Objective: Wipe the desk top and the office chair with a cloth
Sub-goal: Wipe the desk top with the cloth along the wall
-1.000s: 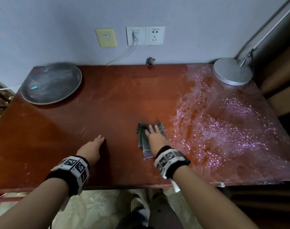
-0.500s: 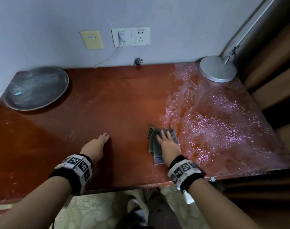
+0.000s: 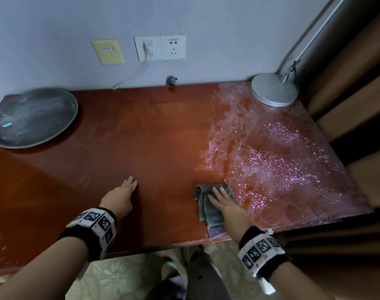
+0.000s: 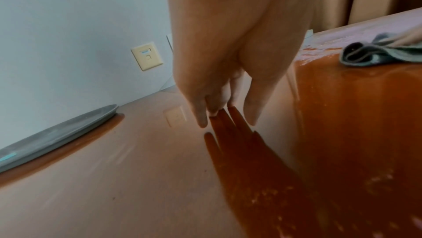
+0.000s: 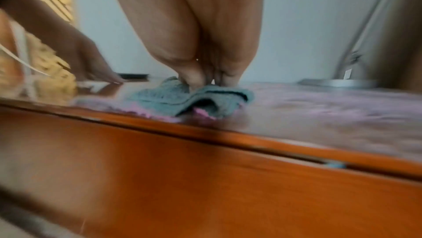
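While the right hand (image 3: 224, 204) lies flat on the grey-green cloth (image 3: 208, 211), its fingers (image 3: 217, 192) are straight and slightly spread, pressing the fabric onto the red-brown worktop (image 3: 141, 137). That cloth sits in the lower centre-right of the head view, near the worktop's front edge — a folded, bunched strip whose long axis runs from the front edge toward the wall, the far end pointing up the frame. Its near end shows a pinkish fringe in the right wrist view. Just right of the cloth, a wet, glittering patch (image 3: 271, 161) spreads across the right part of the worktop.

Lower left of centre, the left hand (image 3: 119, 197) rests on bare wood with straight fingers (image 4: 202, 115) held close together, their tips touching the surface. A round grey tray (image 3: 31, 118) sits at the upper left, and a round silver lamp base (image 3: 273, 92) at the upper right corner.
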Demonstrator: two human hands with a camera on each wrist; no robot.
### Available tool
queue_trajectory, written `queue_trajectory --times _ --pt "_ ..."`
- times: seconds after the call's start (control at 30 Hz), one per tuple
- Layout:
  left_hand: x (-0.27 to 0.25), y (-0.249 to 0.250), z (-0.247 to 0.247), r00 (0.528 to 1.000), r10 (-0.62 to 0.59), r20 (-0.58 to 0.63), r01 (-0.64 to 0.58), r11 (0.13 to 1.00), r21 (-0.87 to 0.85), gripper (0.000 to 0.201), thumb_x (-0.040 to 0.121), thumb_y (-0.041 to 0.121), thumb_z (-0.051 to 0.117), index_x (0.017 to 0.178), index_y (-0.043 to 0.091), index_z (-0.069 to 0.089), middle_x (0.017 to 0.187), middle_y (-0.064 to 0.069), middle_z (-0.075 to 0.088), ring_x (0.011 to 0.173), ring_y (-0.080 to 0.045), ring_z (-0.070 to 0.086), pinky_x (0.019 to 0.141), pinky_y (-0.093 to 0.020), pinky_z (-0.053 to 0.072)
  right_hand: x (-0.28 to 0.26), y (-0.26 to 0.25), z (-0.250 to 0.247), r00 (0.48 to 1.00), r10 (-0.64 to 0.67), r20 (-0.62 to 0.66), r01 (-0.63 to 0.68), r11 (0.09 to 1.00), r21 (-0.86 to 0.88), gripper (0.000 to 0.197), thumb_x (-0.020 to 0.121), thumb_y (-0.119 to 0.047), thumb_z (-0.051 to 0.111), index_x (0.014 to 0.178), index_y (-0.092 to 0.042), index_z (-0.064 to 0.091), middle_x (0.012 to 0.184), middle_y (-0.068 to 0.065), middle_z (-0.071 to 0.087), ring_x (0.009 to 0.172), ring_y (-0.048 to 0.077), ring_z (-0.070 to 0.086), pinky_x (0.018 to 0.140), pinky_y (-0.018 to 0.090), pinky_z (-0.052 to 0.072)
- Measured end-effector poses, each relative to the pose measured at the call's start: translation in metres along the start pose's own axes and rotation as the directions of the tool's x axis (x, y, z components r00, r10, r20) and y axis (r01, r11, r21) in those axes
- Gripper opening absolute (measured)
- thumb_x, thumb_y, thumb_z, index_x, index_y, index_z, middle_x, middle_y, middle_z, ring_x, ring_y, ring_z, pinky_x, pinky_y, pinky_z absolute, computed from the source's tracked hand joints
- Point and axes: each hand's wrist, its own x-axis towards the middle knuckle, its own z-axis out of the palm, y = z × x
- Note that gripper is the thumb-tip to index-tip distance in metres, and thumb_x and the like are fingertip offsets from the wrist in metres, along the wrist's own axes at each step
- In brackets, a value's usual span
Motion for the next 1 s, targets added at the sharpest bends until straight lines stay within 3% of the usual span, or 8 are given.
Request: queue_trajectory --times 0.13,0.23,0.33,0.47,0.63,0.77,0.87,1.0 --pt "0.004 0.007 -0.005 1.0 -0.023 0.013 0.021 0.996 0.083 0.062 0.1 0.017 0.039 0.152 0.017 0.005 0.159 -0.001 -0.004 0.145 -0.02 0.013 0.111 -0.033 0.028 -0.012 -0.015 0.024 0.973 -0.226 -0.04 0.221 0.971 -0.093 0.067 0.071 0.0 0.048 0.135 -0.02 0.045 0.146 -0.003 0.038 0.144 0.014 -0.007 0.103 0.033 0.042" --pt "0.008 0.013 -0.016 0.998 -0.016 0.054 0.012 0.996 0.084 0.061 0.101 0.029 0.038 0.152 0.018 0.007 0.159 0.0 -0.003 0.145 -0.021 0.013 0.112 -0.033 0.025 -0.021 0.004 0.035 0.895 -0.429 0.125 0.444 0.885 -0.142 0.078 0.069 0.002 0.055 0.142 -0.017 0.034 0.153 -0.002 0.019 0.144 0.006 -0.008 0.114 0.028 0.026" --pt "0.011 0.017 -0.018 0.996 0.026 0.081 -0.035 0.994 0.104 0.063 0.101 0.033 0.038 0.152 0.019 0.003 0.159 0.001 -0.007 0.145 -0.021 0.013 0.112 -0.032 0.026 -0.021 0.044 -0.002 0.981 -0.189 -0.038 0.183 0.974 -0.135 0.1 0.063 -0.002 0.076 0.143 -0.021 0.02 0.153 -0.004 0.012 0.144 0.014 0.003 0.115 0.033 0.027" --pt "0.013 0.018 -0.013 0.996 0.015 0.092 -0.028 0.99 0.135 0.066 0.1 0.038 0.037 0.151 0.017 0.0 0.158 -0.001 -0.01 0.146 -0.02 0.01 0.112 -0.032 0.026 -0.027 0.049 -0.016 0.998 0.003 -0.067 -0.002 1.0 0.014 0.072 0.09 0.005 0.04 0.145 -0.021 0.002 0.147 -0.009 -0.016 0.134 0.002 -0.02 0.119 0.037 0.013" --pt "0.019 0.022 -0.018 0.994 0.017 0.106 -0.032 0.988 0.149 0.067 0.1 0.043 0.032 0.151 0.014 -0.001 0.158 -0.004 -0.011 0.146 -0.021 0.009 0.113 -0.032 0.025 -0.03 -0.012 0.019 0.923 -0.338 0.181 0.338 0.941 0.034 0.071 0.087 0.009 0.042 0.148 -0.019 0.019 0.156 -0.004 -0.003 0.138 0.014 -0.022 0.118 0.033 0.015" --pt "0.024 0.022 -0.019 0.994 0.01 0.105 -0.026 0.989 0.144 0.068 0.1 0.044 0.033 0.151 0.015 -0.002 0.158 -0.004 -0.012 0.146 -0.02 0.008 0.113 -0.032 0.026 -0.012 0.044 -0.028 0.985 -0.051 0.164 0.067 0.994 -0.09 0.077 0.091 -0.014 0.055 0.147 -0.023 0.003 0.142 -0.007 -0.021 0.129 0.011 -0.025 0.119 0.034 -0.006" --pt "0.027 0.025 -0.022 0.995 0.012 0.1 -0.025 0.99 0.135 0.069 0.1 0.044 0.034 0.151 0.015 -0.002 0.158 -0.004 -0.012 0.145 -0.02 0.011 0.111 -0.031 0.027 -0.004 0.078 -0.052 0.992 0.12 0.05 -0.115 0.99 -0.087 0.086 0.088 -0.002 0.056 0.139 -0.035 -0.006 0.142 -0.015 -0.023 0.131 0.004 -0.021 0.119 0.038 0.014" --pt "0.039 0.034 -0.031 0.995 0.009 0.104 -0.018 0.996 0.083 0.071 0.098 0.045 0.04 0.151 0.025 -0.001 0.159 -0.004 -0.008 0.145 -0.02 0.011 0.111 -0.033 0.031 0.009 0.031 -0.034 0.943 -0.327 0.068 0.333 0.918 -0.214 0.081 0.076 0.001 0.062 0.145 -0.019 0.025 0.154 0.003 0.007 0.14 0.026 -0.005 0.114 0.028 0.023"
